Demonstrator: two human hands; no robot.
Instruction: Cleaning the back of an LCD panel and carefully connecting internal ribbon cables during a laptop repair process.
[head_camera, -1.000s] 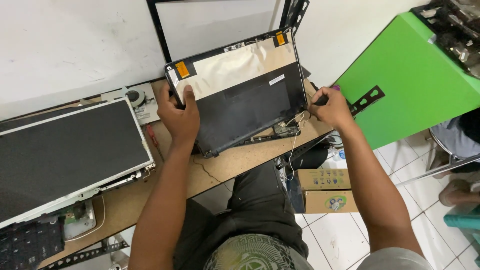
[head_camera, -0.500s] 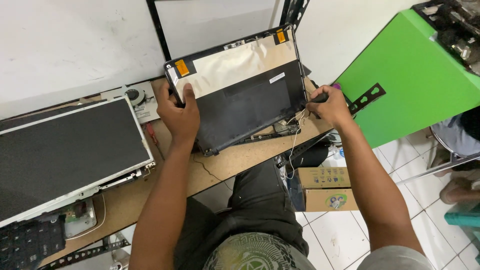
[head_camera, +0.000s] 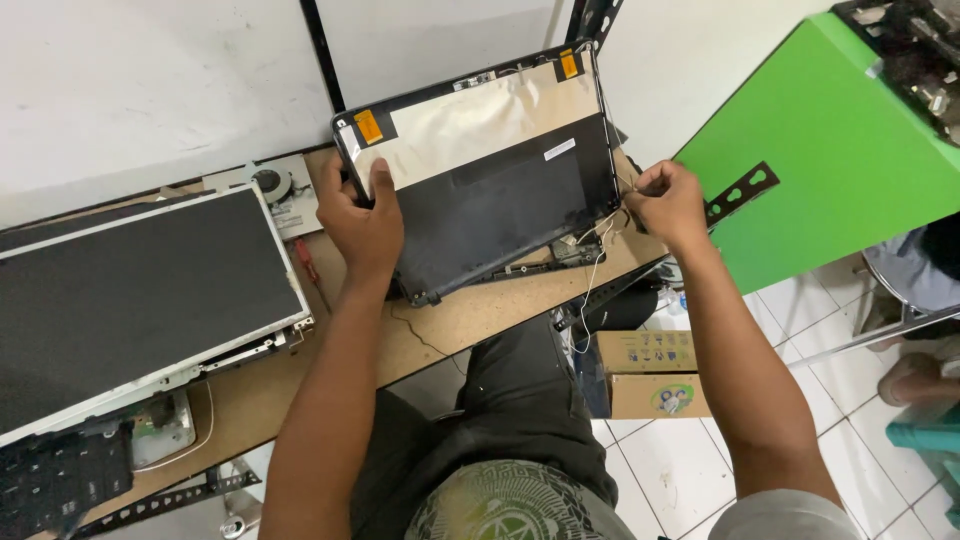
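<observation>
A small electronics repair workshop, cramped and makeshift.

A bare wooden bench (head_camera: 470, 325) against a white wall carries an opened laptop lid shell (head_camera: 490, 170), a loose screen panel (head_camera: 130, 300) to the left, a small cooling fan (head_camera: 268, 183), a red-handled screwdriver (head_camera: 310, 270) and stray wires; a stripped keyboard (head_camera: 55, 480) lies near left, cardboard boxes (head_camera: 650, 375) sit on the tiled floor.
</observation>
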